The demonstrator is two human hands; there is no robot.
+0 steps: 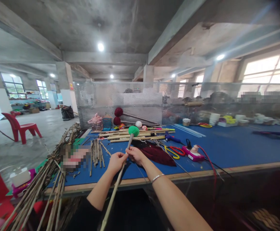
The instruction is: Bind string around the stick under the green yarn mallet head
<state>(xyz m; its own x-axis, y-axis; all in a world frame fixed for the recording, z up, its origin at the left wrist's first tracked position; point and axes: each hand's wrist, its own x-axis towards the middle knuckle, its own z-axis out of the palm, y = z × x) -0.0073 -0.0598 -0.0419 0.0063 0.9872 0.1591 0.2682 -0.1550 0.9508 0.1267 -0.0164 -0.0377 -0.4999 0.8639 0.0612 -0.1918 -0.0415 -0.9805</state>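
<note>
A long bamboo stick [114, 193] with a round green ball head [133, 131] slants up from my lap over the table edge. Just below the ball, the shaft has a grey wrapping [130, 141]. My left hand [117, 162] is closed round the stick under this wrapped stretch. Close beside it, my right hand [135, 155] pinches the shaft at the wrapping's lower end, and a thin strand seems to trail below it. Behind the ball lie several bamboo sticks [120, 140], and a dark red cloth [158, 154] is to the right.
Short twigs [97, 152] and a large twig bundle [43, 175] lie left. Dark red ball-headed sticks [118, 112] rest at the back. To the right are a blue glue gun [172, 138], yellow-handled scissors [172, 152] and a magenta power strip [193, 154] with cords over the edge.
</note>
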